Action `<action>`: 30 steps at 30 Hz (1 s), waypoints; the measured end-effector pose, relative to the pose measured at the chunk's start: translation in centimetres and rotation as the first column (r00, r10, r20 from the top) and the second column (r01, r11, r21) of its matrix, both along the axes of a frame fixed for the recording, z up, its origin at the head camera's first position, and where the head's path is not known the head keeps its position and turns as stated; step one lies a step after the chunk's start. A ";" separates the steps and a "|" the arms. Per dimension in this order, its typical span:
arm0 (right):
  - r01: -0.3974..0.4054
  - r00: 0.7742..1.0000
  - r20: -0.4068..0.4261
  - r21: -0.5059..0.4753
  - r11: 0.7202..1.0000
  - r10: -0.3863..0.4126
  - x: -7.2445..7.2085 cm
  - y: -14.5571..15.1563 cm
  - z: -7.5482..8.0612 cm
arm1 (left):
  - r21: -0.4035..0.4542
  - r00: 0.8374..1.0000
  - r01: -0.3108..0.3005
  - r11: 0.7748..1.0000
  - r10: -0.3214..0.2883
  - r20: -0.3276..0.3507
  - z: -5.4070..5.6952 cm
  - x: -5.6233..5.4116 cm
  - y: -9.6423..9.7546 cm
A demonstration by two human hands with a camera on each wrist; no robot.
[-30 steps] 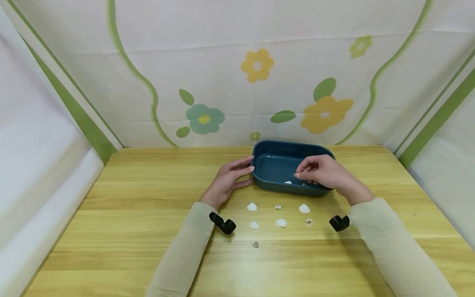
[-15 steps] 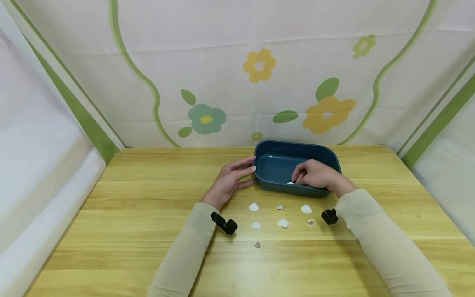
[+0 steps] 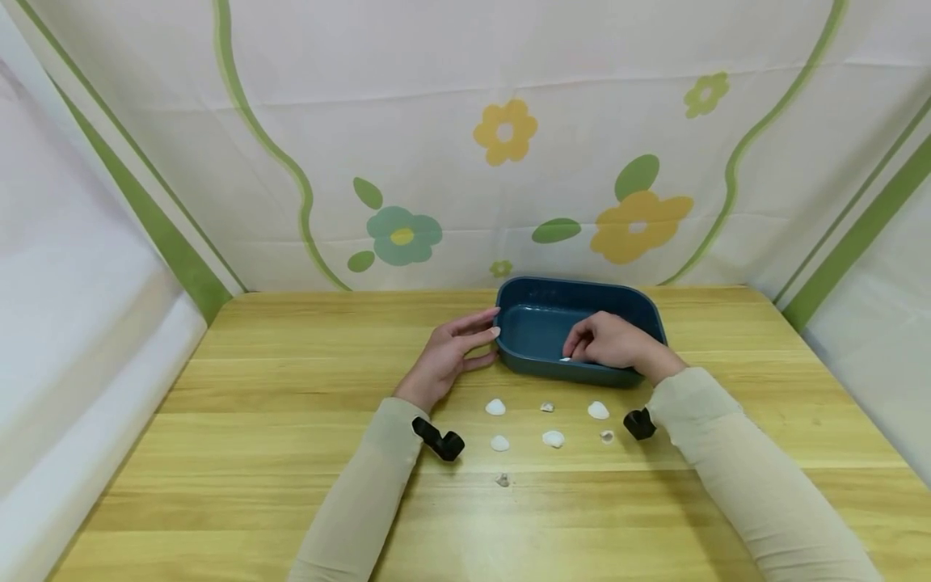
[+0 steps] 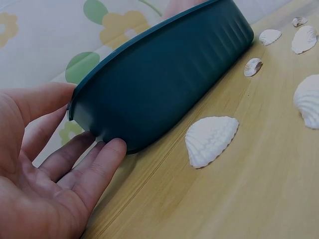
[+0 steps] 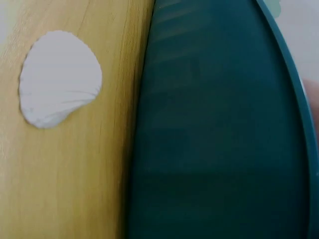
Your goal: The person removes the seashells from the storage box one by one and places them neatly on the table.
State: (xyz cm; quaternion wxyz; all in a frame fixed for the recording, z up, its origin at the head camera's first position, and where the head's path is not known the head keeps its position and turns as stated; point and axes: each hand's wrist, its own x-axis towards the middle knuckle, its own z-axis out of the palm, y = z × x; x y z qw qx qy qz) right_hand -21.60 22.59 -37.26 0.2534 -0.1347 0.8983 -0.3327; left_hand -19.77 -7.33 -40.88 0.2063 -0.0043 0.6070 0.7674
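A dark teal plastic basin (image 3: 534, 323) stands at the back of the wooden table. My left hand (image 3: 445, 356) touches its left end, fingers spread along the outer wall. Seen in the left wrist view, one fingertip meets the rim and other fingers (image 4: 102, 169) lie low against the wall. My right hand (image 3: 611, 339) reaches into the basin, fingers curled down onto a small white seashell (image 3: 565, 360) by the near wall. That wall hides most of the shell. In the right wrist view the basin's outer side (image 5: 219, 119) covers nearly all of that hand.
Several shells lie in front of the basin, among them white scallop-like seashells (image 3: 495, 407) and small brownish ones (image 3: 503, 480). Each wrist wears a black camera mount (image 3: 440, 440). Behind the table (image 3: 291, 453) hangs a white curtain (image 3: 407, 121) with flower prints.
My right hand has gone lower and further left inside the basin, its fingertips now at the white seashell. My left hand keeps its place at the basin's left end.
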 end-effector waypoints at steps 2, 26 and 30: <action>0.006 1.000 -0.007 0.008 1.000 -0.006 0.0 0.0 -0.1 | 0.001 1.000 -0.001 1.000 0.001 -0.003 0.0 0.0 0.0; 0.017 0.997 -0.070 0.048 0.999 -0.014 0.2 -0.3 -0.2 | -0.004 1.000 -0.004 1.000 0.004 0.003 -0.1 0.0 -0.1; 0.023 0.997 -0.070 0.045 0.999 -0.019 0.3 -0.4 -0.2 | -0.006 1.000 -0.005 1.000 0.005 0.004 0.0 0.0 -0.1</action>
